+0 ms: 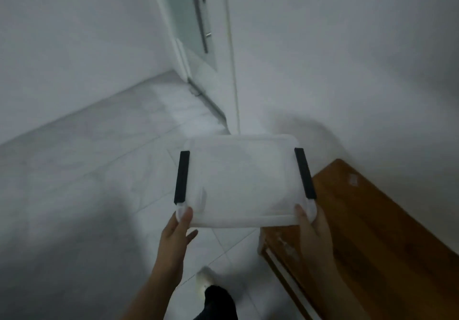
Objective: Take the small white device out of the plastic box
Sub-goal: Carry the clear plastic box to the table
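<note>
A translucent white plastic box (pixel 244 180) with its lid on is held in the air in front of me, above the floor. Black clip handles run along its left side (pixel 182 176) and right side (pixel 305 173), both lying flat against the lid. My left hand (pixel 177 230) grips the near left corner, thumb on top. My right hand (pixel 314 230) grips the near right corner the same way. The small white device is not visible; the cloudy lid hides whatever is inside. The picture is blurred.
A wooden table (pixel 372 232) stands at the lower right, against the white wall, partly under the box's right corner. Grey tiled floor (pixel 87 183) spreads to the left. A door with a frosted pane and metal handle (pixel 198 21) stands ahead. My foot (pixel 211 292) shows below.
</note>
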